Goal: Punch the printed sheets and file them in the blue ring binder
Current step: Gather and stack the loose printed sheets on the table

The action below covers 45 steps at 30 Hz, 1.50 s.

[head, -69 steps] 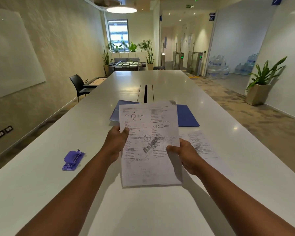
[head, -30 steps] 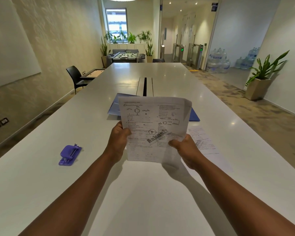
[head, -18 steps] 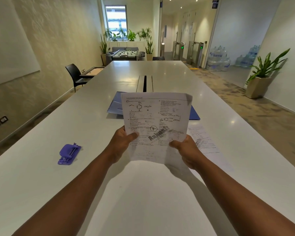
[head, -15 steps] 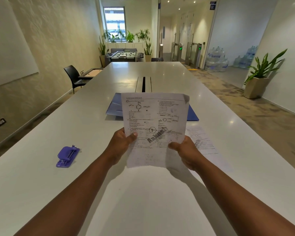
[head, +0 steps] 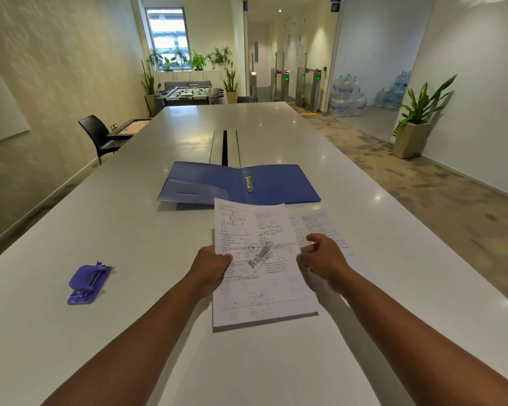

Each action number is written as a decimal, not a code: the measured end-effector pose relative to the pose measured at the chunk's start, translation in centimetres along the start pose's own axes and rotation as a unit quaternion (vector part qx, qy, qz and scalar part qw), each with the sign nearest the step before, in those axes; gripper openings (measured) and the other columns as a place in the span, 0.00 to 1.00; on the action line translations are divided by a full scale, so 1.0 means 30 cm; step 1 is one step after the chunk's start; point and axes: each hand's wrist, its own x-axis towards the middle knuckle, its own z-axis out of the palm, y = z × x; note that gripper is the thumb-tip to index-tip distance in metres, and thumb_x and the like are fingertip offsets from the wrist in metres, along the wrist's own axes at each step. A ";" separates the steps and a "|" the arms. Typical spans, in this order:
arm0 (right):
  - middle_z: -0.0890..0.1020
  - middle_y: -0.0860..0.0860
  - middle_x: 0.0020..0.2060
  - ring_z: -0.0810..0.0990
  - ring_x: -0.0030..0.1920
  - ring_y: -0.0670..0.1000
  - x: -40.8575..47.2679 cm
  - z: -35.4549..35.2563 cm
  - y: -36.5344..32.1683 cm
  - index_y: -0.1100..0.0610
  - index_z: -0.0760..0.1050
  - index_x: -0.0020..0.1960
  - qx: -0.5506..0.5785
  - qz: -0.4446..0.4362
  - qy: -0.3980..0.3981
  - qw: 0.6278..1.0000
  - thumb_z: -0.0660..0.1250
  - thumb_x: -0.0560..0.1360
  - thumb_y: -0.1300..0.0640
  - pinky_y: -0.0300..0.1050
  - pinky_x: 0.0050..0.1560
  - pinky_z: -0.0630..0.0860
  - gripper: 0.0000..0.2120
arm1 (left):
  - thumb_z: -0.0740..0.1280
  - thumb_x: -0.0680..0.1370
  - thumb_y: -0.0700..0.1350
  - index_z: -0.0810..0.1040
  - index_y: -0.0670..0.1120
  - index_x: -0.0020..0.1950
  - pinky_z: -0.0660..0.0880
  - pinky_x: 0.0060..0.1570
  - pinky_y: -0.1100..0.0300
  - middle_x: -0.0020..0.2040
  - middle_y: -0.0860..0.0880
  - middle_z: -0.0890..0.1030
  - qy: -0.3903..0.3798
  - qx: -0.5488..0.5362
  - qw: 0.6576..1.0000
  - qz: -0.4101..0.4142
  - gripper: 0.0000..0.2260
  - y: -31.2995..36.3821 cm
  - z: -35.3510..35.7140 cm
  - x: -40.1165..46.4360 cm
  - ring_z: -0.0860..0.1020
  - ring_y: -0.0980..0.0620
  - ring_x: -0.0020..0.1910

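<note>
A person's two hands hold a printed sheet low over a long white bench at the centre of the frame. The left hand grips the sheet's left edge, its fingers curled round the paper; the right hand pinches the right edge, fingers bent tight on it. The sheet carries printed text, diagrams and a grey diagonal watermark, and casts a narrow shadow along its lower edge; whether that edge touches the bench cannot be told.

A second printed sheet lies flat on the bench just right of centre, partly covered by the held sheet and the right hand.

Above them in the frame, the blue ring binder lies open and flat, its metal ring mechanism showing at the spine and a clear pocket on its left inner cover. The held sheet's upper edge overlaps the binder's lower edge in the picture.

At lower left, well apart from the papers, a purple hole punch sits on the bench.

In the upper half of the frame: a black chair at left, a football table with plants by a window at the top centre, stacked water bottles and a potted plant at right.
</note>
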 end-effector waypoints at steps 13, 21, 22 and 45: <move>0.71 0.54 0.62 0.71 0.66 0.59 0.045 -0.149 0.091 0.51 0.68 0.64 -0.318 0.114 0.135 0.931 0.72 0.68 0.42 0.59 0.62 0.70 0.29 | 0.63 0.82 0.33 0.78 0.45 0.50 0.74 0.25 0.68 0.40 0.52 0.81 0.022 0.059 0.998 0.004 0.09 -0.031 0.048 0.018 0.81 0.53 0.37; 0.69 0.53 0.51 0.75 0.60 0.59 0.046 -0.186 0.103 0.53 0.68 0.60 -0.308 0.102 0.126 0.938 0.77 0.61 0.38 0.50 0.52 0.74 0.35 | 0.63 0.81 0.34 0.79 0.46 0.49 0.76 0.28 0.66 0.42 0.50 0.83 0.020 0.070 0.997 0.003 0.09 -0.025 0.046 0.011 0.83 0.52 0.38; 0.70 0.55 0.53 0.76 0.60 0.60 0.049 -0.196 0.105 0.54 0.69 0.61 -0.306 0.099 0.115 0.940 0.78 0.62 0.38 0.48 0.51 0.74 0.36 | 0.63 0.81 0.34 0.78 0.46 0.49 0.76 0.28 0.65 0.43 0.49 0.84 0.021 0.070 0.997 0.003 0.09 -0.025 0.045 0.010 0.83 0.52 0.38; 0.84 0.57 0.43 0.81 0.43 0.58 0.067 -0.240 0.125 0.62 0.80 0.44 -0.080 0.039 0.162 0.983 0.58 0.70 0.71 0.45 0.38 0.75 0.13 | 0.63 0.82 0.34 0.78 0.43 0.54 0.76 0.30 0.63 0.50 0.44 0.84 0.044 0.070 0.997 0.001 0.07 -0.026 0.026 -0.029 0.82 0.51 0.39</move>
